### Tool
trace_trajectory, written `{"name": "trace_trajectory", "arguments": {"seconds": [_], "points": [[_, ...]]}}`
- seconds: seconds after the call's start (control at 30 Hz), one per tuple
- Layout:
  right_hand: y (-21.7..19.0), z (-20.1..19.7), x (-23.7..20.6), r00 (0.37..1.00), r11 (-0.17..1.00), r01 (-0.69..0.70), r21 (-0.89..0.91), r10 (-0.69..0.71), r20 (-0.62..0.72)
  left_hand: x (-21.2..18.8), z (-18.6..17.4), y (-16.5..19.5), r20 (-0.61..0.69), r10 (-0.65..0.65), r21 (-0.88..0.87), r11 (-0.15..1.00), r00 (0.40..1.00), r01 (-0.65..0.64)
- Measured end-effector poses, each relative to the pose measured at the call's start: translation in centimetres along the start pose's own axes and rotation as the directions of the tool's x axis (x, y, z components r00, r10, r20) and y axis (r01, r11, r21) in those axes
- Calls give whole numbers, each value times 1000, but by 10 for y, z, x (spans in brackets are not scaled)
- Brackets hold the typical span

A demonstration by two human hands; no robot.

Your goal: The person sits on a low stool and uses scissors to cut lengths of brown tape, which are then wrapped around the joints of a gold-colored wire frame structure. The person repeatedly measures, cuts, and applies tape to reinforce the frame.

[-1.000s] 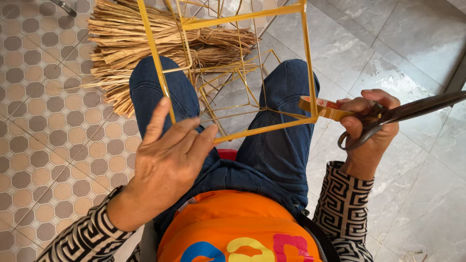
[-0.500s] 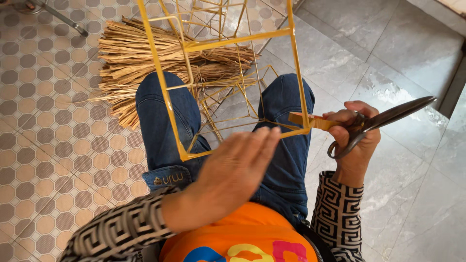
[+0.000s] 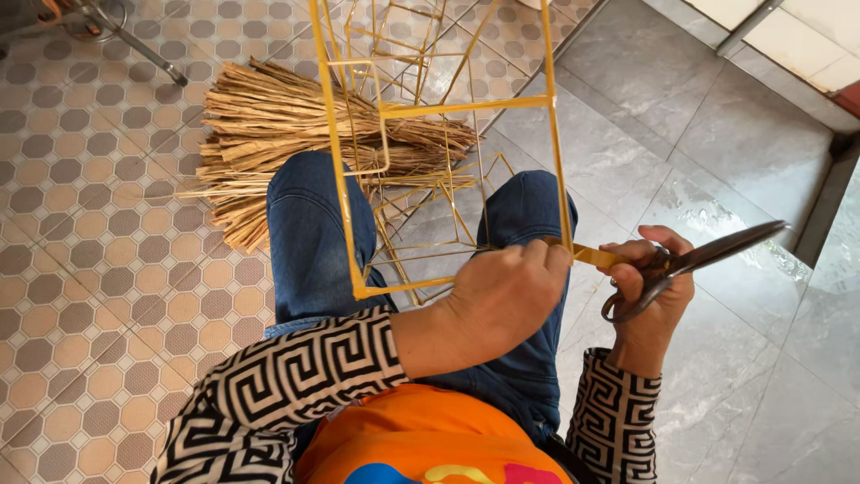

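Yellow wire, bent into an open box-shaped frame (image 3: 448,108), rests across my knees, which are clad in blue jeans (image 3: 309,242). My left hand (image 3: 506,291) reaches across my lap to the frame's lower right corner, its fingers curled around the wire there, knuckles facing up. Just past those fingertips, a flat yellow strip (image 3: 596,257) runs from the corner toward my right hand (image 3: 649,291); that hand's thumb and forefinger appear to pinch the strip's far end. The remaining fingers of my right hand are threaded through the loops of a pair of dark scissors (image 3: 708,255), gripping them with the blades closed and pointing away to the right, beyond the fingertips. Above my left fingers, seen through the frame, a bundle of dry straw-coloured reeds (image 3: 287,134) lies on the patterned tile floor (image 3: 90,269), well apart from both hands. Under my right hand the floor is smooth grey tile (image 3: 743,143). My sleeves (image 3: 305,376) carry a black and white key pattern.
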State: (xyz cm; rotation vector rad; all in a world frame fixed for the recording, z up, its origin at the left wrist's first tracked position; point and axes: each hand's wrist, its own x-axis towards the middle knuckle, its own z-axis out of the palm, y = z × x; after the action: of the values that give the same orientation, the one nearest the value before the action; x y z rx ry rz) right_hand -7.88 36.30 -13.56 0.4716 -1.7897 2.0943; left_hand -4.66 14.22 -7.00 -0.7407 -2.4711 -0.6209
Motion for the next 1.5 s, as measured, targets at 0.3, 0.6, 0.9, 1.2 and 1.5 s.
{"name": "trace_trajectory", "arguments": {"seconds": [0.3, 0.6, 0.9, 1.2, 1.5], "points": [[-15, -5, -1, 995, 995, 99, -32, -98, 35, 8, -50, -3, -10, -2, -228, 974, 1000, 0], [-35, 3, -5, 993, 992, 115, -57, -115, -4, 45, -46, -3, 52, 381, -97, 922, 923, -375], [-48, 12, -1, 993, 987, 96, -130, -103, -51, 111, 13, -19, 535, 321, -178, 947, 781, -267], [-46, -19, -60, 992, 978, -122, -170, 113, -61, 127, 9, -25, 692, 239, -187, 971, 681, -152], [-18, 1, -112, 769, 815, -542, -206, 580, 270, 124, 9, -19, 659, 198, -259, 966, 725, -28]]}}
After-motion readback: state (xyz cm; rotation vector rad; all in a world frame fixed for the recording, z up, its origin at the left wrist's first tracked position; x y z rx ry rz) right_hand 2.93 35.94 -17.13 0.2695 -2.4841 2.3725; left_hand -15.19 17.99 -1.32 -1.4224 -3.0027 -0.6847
